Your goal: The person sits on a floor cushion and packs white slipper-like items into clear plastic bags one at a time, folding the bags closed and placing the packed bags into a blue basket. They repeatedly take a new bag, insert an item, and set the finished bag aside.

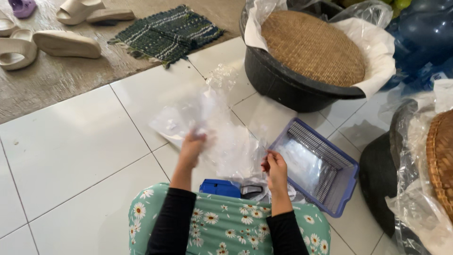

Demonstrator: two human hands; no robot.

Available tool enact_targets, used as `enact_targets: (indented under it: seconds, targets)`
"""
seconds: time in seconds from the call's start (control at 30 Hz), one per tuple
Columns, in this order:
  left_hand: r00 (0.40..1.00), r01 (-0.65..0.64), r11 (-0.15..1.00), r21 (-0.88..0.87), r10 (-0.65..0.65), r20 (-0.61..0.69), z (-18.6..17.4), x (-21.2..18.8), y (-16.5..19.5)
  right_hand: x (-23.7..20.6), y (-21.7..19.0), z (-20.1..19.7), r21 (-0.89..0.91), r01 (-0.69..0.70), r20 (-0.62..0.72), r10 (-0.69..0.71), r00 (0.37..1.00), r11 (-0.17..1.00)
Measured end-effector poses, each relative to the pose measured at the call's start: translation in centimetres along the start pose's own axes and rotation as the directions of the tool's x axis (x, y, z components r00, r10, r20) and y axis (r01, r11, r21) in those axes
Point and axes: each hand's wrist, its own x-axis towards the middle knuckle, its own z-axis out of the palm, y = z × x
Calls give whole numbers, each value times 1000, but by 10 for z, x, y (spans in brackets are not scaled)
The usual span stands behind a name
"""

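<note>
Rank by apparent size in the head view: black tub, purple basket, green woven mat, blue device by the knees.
1. Black tub, largest.
2. Green woven mat and purple basket: look alike; the mat lies farther from the camera, so unranked.
3. Blue device, smallest, partly hidden.

Left hand (pixel 192 147): motion-blurred, fingers not separable, lost inside the clear plastic bags (pixel 207 123); bag count and edges cannot be told. Right hand (pixel 275 166): fingertips pinched at the plastic, thumb hidden. Blue device (pixel 220 187) at 6 o'clock from the bags: lower part hidden by the floral lap. Woven tray (pixel 441 160) at 3 o'clock: cut by the frame edge. Sandals (pixel 19 47) at 10 o'clock: partly cropped. Black tub (pixel 283 85): contents hidden under a woven lid.
</note>
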Motion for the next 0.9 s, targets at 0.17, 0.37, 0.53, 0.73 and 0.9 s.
enact_targets:
  seconds: [0.17, 0.37, 0.53, 0.73, 0.9]
  targets:
    - [937, -310, 951, -17, 302, -176, -50, -31, 71, 5, 32, 3, -226, -140, -1, 143, 990, 964]
    - [933, -302, 949, -96, 272, -237, -61, -54, 100, 13, 48, 29, -536, -27, 46, 61, 997, 844]
    - [976, -180, 963, -201, 149, -159, -49, -37, 76, 10, 46, 35, -891, 114, 58, -138, 989, 439]
    - [1000, -20, 968, -252, 23, 7, -15, -20, 42, -1, 6, 40, -452, 316, 228, -234, 945, 834]
    - [989, 69, 977, -204, -40, 143, 2, -22, 26, -10, -15, 44, -194, 178, 392, -90, 915, 965]
